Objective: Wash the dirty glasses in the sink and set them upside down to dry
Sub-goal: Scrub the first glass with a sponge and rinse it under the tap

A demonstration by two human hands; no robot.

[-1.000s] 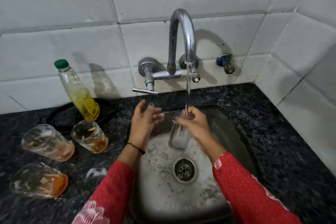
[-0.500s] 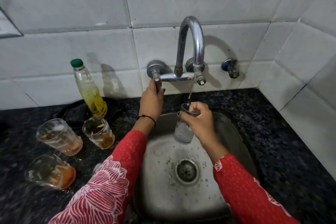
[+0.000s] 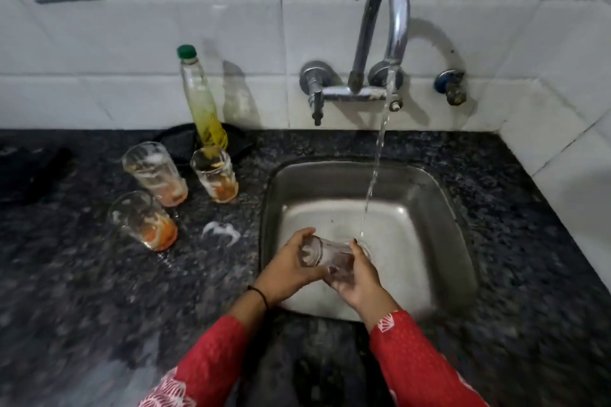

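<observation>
Holding a glass sideways — both hands, over the sink.

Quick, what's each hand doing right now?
Left hand: closed on the glass, at its base end.
Right hand: closed on the same glass.

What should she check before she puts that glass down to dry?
1. Grip on the glass: ok, left hand and right hand both hold it over the sink.
2. Glass clean: cannot tell; it looks clear, but the picture is blurred.
3. Glass turned upside down: not ok, it lies on its side.
4. Tap off: not ok, water is running and falls beside the glass.
5. Drying spot on the counter right of the sink: ok, bare.
6. Other glasses done: not ok, three dirty glasses stand left of the sink.
</observation>
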